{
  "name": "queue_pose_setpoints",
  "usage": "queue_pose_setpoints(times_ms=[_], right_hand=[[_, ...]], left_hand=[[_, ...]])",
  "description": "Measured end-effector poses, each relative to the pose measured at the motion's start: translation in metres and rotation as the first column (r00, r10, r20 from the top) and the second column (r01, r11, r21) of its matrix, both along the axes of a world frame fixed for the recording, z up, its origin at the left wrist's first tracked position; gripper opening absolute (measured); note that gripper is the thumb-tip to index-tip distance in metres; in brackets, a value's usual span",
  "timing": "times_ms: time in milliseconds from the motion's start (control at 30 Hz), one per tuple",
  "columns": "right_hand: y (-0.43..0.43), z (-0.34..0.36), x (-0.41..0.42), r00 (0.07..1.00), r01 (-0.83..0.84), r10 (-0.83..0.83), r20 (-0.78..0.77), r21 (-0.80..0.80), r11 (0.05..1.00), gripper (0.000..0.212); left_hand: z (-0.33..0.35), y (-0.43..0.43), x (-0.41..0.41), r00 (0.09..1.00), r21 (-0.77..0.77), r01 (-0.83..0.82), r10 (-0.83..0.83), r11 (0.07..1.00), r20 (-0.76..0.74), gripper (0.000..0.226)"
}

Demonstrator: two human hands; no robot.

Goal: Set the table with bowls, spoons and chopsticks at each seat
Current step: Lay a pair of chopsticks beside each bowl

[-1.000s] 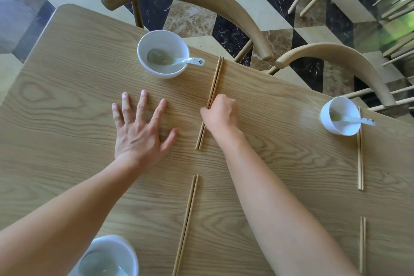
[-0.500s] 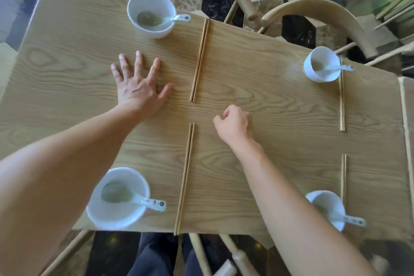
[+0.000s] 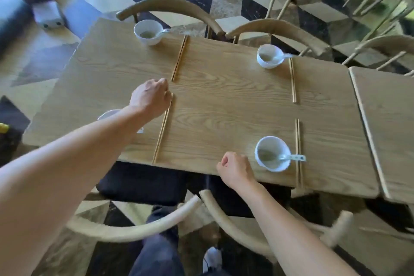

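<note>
Four white bowls stand on the wooden table (image 3: pixel 224 107): far left (image 3: pixel 147 32), far right (image 3: pixel 267 56), near right (image 3: pixel 272 153), and near left (image 3: pixel 107 114), mostly hidden under my left forearm. The three bowls in plain view each hold a white spoon, such as the near-right spoon (image 3: pixel 293 157). A chopstick pair lies to the right of each bowl: far left (image 3: pixel 179 58), far right (image 3: pixel 292 83), near left (image 3: pixel 162 129), near right (image 3: pixel 298 152). My left hand (image 3: pixel 150 98) hovers with curled fingers over the top end of the near-left pair. My right hand (image 3: pixel 235 168) is a loose fist at the near edge, holding nothing.
Two curved wooden chair backs (image 3: pixel 168 6) (image 3: pixel 275 27) stand at the far side and two more (image 3: pixel 134 231) (image 3: pixel 224 219) at the near side by my legs. A second wooden table (image 3: pixel 385 130) adjoins on the right. More chairs stand at the back right.
My right hand let go of the far-left chopsticks and drew back to the near edge. My left hand lifted from flat and curled. The view pulled back from the table.
</note>
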State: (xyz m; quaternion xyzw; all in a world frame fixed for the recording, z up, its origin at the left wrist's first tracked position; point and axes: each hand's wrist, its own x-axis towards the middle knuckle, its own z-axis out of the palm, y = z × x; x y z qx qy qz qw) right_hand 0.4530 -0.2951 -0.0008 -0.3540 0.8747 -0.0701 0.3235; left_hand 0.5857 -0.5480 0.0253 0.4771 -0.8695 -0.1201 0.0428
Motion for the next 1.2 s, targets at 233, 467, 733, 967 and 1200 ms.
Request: queue_pose_setpoints(times_ms=[233, 467, 733, 967, 1200], right_hand=[[0.181, 0.040, -0.053, 0.999, 0.052, -0.051, -0.007, 0.102, 0.993, 0.019], [0.246, 0.030, -0.100, 0.986, 0.167, -0.162, -0.050, 0.133, 0.977, 0.020], [0.251, 0.000, -0.144, 0.923, 0.381, -0.384, 0.026, 0.060, 0.922, 0.015], [0.220, -0.031, -0.209, 0.894, 0.412, -0.399, 0.204, -0.022, 0.911, 0.014], [0.178, -0.060, -0.252, 0.970, 0.178, -0.166, 0.179, -0.055, 0.982, 0.043]], left_hand=[[-0.002, 0.214, -0.017, 0.983, 0.319, 0.050, -0.103, 0.947, 0.151, 0.019], [-0.028, 0.318, -0.057, 0.961, 0.488, 0.077, -0.195, 0.870, 0.197, 0.021], [-0.065, 0.347, -0.140, 0.998, 0.754, 0.067, -0.053, 0.653, -0.042, 0.016], [-0.078, 0.379, -0.216, 0.972, 0.634, 0.061, 0.098, 0.771, -0.214, 0.009], [-0.100, 0.382, -0.259, 0.985, 0.453, -0.050, 0.120, 0.890, -0.127, 0.021]])
